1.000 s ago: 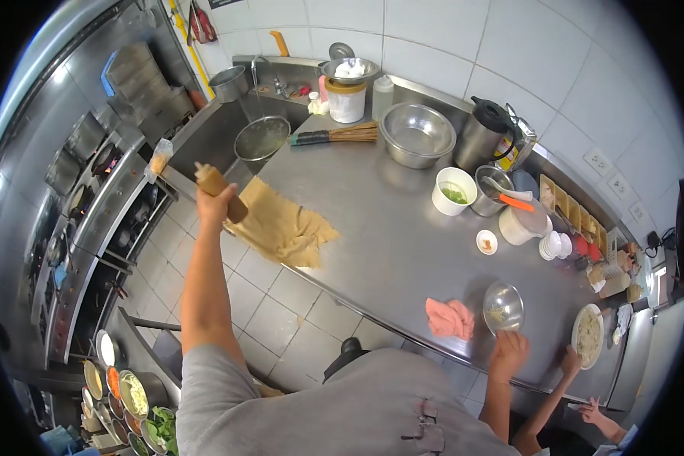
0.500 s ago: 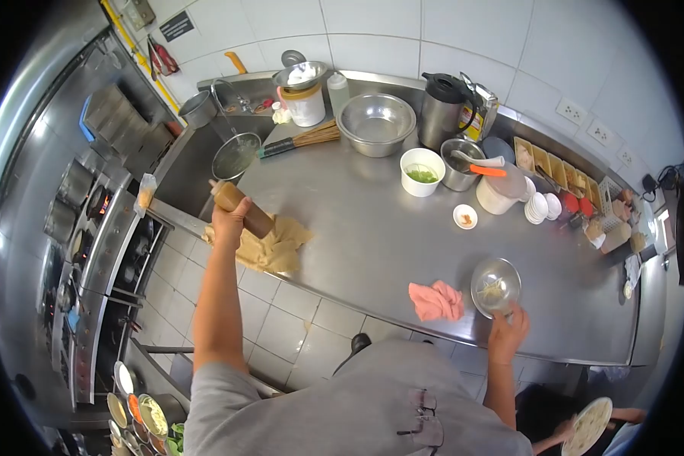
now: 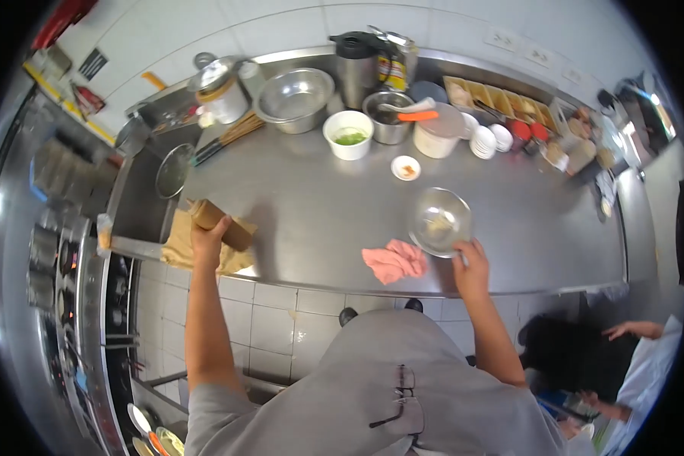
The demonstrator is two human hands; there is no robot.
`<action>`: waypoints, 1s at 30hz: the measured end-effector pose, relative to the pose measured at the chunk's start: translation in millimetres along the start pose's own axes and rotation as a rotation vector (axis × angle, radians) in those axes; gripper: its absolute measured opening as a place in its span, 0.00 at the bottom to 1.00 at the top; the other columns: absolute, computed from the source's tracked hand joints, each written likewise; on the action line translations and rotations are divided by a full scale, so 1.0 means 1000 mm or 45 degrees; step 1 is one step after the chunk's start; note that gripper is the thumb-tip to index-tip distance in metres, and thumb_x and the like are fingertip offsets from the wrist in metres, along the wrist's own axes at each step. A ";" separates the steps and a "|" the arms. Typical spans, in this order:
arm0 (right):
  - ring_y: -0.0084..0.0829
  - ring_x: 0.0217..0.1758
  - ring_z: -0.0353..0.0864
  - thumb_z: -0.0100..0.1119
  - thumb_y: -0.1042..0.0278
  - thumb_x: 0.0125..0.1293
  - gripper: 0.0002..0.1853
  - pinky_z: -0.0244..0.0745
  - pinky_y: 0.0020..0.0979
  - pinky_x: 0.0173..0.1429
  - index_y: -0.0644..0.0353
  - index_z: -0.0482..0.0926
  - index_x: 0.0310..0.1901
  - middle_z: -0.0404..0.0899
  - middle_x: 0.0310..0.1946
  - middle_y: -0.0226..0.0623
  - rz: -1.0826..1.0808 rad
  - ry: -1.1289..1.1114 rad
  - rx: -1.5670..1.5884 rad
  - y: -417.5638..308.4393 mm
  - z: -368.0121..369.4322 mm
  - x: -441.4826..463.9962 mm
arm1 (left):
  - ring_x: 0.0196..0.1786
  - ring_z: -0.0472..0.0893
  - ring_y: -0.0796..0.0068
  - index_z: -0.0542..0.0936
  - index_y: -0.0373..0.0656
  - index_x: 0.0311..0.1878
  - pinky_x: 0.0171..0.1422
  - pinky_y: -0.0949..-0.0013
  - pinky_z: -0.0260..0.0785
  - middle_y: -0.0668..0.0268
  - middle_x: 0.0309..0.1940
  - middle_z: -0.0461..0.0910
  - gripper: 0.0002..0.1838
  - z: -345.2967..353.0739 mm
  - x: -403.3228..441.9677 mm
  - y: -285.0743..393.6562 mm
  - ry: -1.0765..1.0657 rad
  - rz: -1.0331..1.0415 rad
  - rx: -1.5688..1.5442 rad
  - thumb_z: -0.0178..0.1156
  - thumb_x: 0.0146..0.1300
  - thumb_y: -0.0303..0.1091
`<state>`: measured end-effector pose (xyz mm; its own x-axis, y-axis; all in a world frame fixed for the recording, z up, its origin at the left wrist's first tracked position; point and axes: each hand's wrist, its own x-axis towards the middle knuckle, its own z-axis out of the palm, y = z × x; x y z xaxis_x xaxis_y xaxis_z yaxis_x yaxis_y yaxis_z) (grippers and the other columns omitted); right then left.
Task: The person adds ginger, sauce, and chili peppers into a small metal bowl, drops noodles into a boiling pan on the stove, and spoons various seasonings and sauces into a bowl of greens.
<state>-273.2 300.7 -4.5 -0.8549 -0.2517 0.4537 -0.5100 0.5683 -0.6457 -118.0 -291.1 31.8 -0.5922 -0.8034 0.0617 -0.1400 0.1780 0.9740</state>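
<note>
White wall tiles (image 3: 281, 26) back a stainless-steel tabletop (image 3: 311, 220), with a sink (image 3: 138, 178) at its left end. Near that end, the left hand (image 3: 205, 245) has its fingers closed around a brown squeeze bottle (image 3: 219, 218), held aslant over a tan cloth (image 3: 178, 249); whether the two touch, I cannot tell. The bottle probably carries some weight, and its walls look soft — a snug wrap around the body suits it, while a hard squeeze could force the contents out.

Farther right, the right hand (image 3: 473, 272) holds the near rim of a round mixing bowl (image 3: 442, 199) between its fingers. That bowl rests on the tabletop with a small pale heap of food (image 3: 438, 223) inside. It looks light, stiff and smooth, likely to slide or tip under a sideways push, so the rim is a sensible hold; metal or glass is hard to say.

Just beside it lies a crumpled pink cloth (image 3: 395, 261), limp enough to pinch anywhere. Behind stand a small white dish (image 3: 406, 168), a white tub (image 3: 348, 124) with something green inside, and a large steel bowl (image 3: 295, 99) — all well within the tabletop's edges.
</note>
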 end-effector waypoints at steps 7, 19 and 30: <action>0.48 0.46 0.83 0.68 0.79 0.61 0.13 0.80 0.43 0.48 0.56 0.85 0.48 0.80 0.44 0.43 -0.150 -0.106 0.089 -0.038 0.031 0.030 | 0.48 0.86 0.68 0.77 0.36 0.62 0.57 0.63 0.80 0.63 0.49 0.85 0.32 0.017 -0.016 -0.001 -0.123 -0.085 -0.056 0.83 0.61 0.36; 0.58 0.66 0.79 0.69 0.69 0.68 0.29 0.80 0.48 0.65 0.55 0.74 0.70 0.75 0.68 0.54 -0.067 -0.277 0.141 -0.051 0.089 0.019 | 0.52 0.84 0.66 0.72 0.37 0.69 0.60 0.60 0.79 0.61 0.49 0.82 0.39 0.091 -0.081 0.062 -0.572 0.023 0.295 0.78 0.54 0.30; 0.64 0.70 0.75 0.72 0.59 0.68 0.42 0.75 0.54 0.70 0.55 0.63 0.80 0.70 0.72 0.63 -0.133 -0.195 0.174 -0.015 0.103 -0.005 | 0.61 0.82 0.53 0.71 0.56 0.76 0.61 0.45 0.73 0.62 0.57 0.82 0.40 0.174 -0.126 0.132 -0.907 0.713 1.876 0.71 0.57 0.31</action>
<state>-271.0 212.6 -60.4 -0.7960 -0.4257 0.4303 -0.5956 0.4240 -0.6823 -200.1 -67.3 114.4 -0.9680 -0.1510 -0.2006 -0.1203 0.9802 -0.1573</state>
